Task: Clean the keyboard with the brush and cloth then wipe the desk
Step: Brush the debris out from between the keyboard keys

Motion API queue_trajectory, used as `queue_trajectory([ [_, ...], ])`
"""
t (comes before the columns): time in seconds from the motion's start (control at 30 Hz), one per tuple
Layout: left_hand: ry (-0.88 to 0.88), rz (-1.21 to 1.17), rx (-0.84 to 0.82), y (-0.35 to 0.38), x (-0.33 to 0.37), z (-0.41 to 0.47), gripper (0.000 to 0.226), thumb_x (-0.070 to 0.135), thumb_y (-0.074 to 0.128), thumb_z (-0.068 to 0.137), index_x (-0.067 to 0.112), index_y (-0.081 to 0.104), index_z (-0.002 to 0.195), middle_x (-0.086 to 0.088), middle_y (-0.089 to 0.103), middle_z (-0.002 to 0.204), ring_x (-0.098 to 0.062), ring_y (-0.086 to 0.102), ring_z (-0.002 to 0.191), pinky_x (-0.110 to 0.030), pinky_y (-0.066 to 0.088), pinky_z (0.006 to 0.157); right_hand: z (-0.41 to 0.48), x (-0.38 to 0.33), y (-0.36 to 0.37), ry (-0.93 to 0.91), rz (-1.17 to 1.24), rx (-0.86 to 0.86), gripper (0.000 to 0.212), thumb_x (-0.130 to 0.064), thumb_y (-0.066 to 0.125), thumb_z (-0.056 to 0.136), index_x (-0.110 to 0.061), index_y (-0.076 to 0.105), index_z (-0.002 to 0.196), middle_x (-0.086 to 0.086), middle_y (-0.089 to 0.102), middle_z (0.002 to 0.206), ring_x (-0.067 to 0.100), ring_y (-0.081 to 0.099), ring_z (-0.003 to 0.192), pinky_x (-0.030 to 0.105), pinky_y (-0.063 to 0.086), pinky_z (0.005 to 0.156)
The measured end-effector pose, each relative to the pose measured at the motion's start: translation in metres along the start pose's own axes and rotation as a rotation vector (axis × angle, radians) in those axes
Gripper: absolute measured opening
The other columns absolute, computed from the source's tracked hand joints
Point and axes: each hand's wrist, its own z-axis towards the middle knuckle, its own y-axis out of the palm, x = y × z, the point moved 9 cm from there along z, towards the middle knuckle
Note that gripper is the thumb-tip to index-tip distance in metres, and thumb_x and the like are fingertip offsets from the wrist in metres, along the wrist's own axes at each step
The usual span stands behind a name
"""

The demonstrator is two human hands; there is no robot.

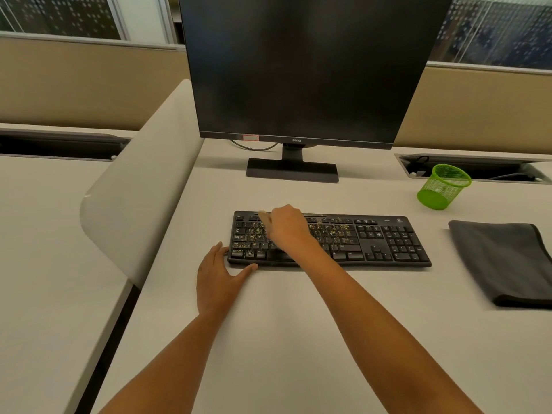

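A black keyboard (388, 243) speckled with pale crumbs (331, 231) lies mid-frame on the pale desk (283, 339). The right hand (288, 227) grips a blurred beige brush (264, 219) over its left keys. The left hand (216, 276), fingers straight, touches the keyboard's lower left corner. A folded dark grey cloth (504, 261) lies at right, below a green mesh pen cup (444, 186). Behind stands a dark monitor (310, 67) marked "BenQ"; its red-edged sticker is unreadable. A white divider panel (143, 180) stands at left

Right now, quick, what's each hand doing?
Left hand: open, resting against the left corner of the keyboard.
Right hand: closed around the brush, over the keys.
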Motion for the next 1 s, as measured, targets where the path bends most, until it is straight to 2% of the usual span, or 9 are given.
queue_trajectory([
  [0.1,0.001,0.010,-0.004,0.000,0.000,0.000,0.083,0.066,0.064,0.069,0.018,0.045,0.134,0.002,0.038,0.147,-0.015,0.030,0.136,-0.035,0.024,0.111,0.003,-0.013,0.007,-0.101,0.278,-0.047,0.014,-0.015,0.066,0.084,-0.008,0.074,0.093,0.008,0.072,0.092,0.018,0.067,0.086,0.028,0.055,0.079],
  [0.2,0.004,0.009,-0.014,-0.001,0.000,0.000,0.084,0.067,0.063,0.069,0.019,0.044,0.135,0.002,0.037,0.147,-0.015,0.029,0.137,-0.035,0.023,0.112,0.003,0.005,-0.001,-0.067,0.407,-0.051,0.016,-0.015,0.070,0.082,-0.011,0.073,0.097,0.000,0.071,0.090,0.006,0.062,0.075,0.020,0.053,0.068],
  [0.4,0.007,-0.021,-0.009,-0.003,0.003,-0.001,0.079,0.062,0.067,0.070,0.020,0.046,0.133,0.004,0.036,0.147,-0.015,0.028,0.136,-0.035,0.023,0.112,0.001,0.062,-0.041,0.098,-0.023,0.019,0.032,-0.024,0.046,0.098,-0.001,0.066,0.104,0.010,0.069,0.096,0.022,0.064,0.086,0.027,0.052,0.075],
  [0.57,0.005,-0.022,-0.017,-0.002,0.003,-0.001,0.079,0.063,0.066,0.070,0.021,0.046,0.133,0.005,0.035,0.148,-0.015,0.028,0.137,-0.035,0.023,0.112,-0.002,0.055,-0.020,0.097,-0.154,0.002,0.051,-0.034,0.029,0.102,0.000,0.062,0.084,0.003,0.053,0.065,0.018,0.050,0.060,0.024,0.040,0.057],
  [0.63,0.002,-0.016,-0.013,-0.002,0.002,-0.001,0.078,0.063,0.066,0.070,0.021,0.045,0.133,0.005,0.035,0.148,-0.015,0.027,0.137,-0.035,0.022,0.112,-0.002,0.036,-0.011,0.067,-0.132,-0.007,0.055,-0.038,0.031,0.101,-0.001,0.057,0.070,0.001,0.048,0.059,0.014,0.043,0.052,0.025,0.041,0.058],
  [0.7,0.000,-0.012,-0.012,-0.002,0.002,-0.001,0.079,0.063,0.066,0.070,0.020,0.046,0.133,0.004,0.036,0.148,-0.015,0.028,0.136,-0.035,0.022,0.112,-0.004,0.012,-0.004,0.008,-0.041,-0.013,0.058,-0.040,0.034,0.100,0.000,0.065,0.073,0.005,0.062,0.070,0.019,0.054,0.058,0.028,0.048,0.067],
  [0.87,0.006,0.010,-0.005,-0.001,0.002,0.000,0.079,0.062,0.066,0.070,0.019,0.046,0.133,0.002,0.037,0.147,-0.016,0.029,0.136,-0.035,0.022,0.112,-0.008,-0.037,0.009,-0.146,0.237,-0.031,0.023,-0.012,0.054,0.091,-0.002,0.074,0.088,0.014,0.073,0.088,0.027,0.069,0.082,0.035,0.055,0.081],
  [0.93,0.011,0.013,-0.003,-0.001,0.003,0.000,0.079,0.061,0.066,0.071,0.017,0.045,0.133,-0.001,0.038,0.147,-0.018,0.030,0.136,-0.037,0.023,0.113,-0.005,-0.047,0.017,-0.193,0.267,-0.009,0.018,-0.006,0.056,0.085,-0.005,0.074,0.086,0.010,0.073,0.086,0.021,0.067,0.077,0.026,0.055,0.077],
  [1.0,0.001,0.014,-0.017,0.000,0.001,0.001,0.080,0.061,0.066,0.070,0.017,0.045,0.134,-0.003,0.040,0.145,-0.020,0.032,0.136,-0.038,0.025,0.113,-0.003,-0.052,0.024,-0.215,0.322,-0.001,0.016,-0.005,0.060,0.083,-0.010,0.075,0.086,0.005,0.073,0.086,0.012,0.063,0.073,0.001,0.043,0.062],
])
